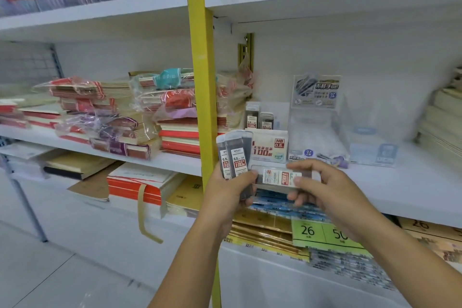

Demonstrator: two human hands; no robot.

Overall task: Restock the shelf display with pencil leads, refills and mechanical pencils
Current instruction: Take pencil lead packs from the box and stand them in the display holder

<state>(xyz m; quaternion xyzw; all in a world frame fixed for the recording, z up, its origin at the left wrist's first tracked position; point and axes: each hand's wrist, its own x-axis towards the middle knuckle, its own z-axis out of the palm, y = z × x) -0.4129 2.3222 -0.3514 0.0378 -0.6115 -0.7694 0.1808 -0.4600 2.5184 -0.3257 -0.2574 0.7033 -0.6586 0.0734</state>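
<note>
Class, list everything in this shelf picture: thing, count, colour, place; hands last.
dark grey plastic pencil-lead cases: about three, fanned in left hand
single lead case: one, grey, white-red label, in right hand
white cardboard display box: one, on white shelf behind hands
clear plastic display stand: one, right of box
wrapped notebook stacks: several, red and cream, left bay
yellow metal post: one, centre
green price label: one, below hands
left hand: grips fanned cases
right hand: pinches single case
</note>
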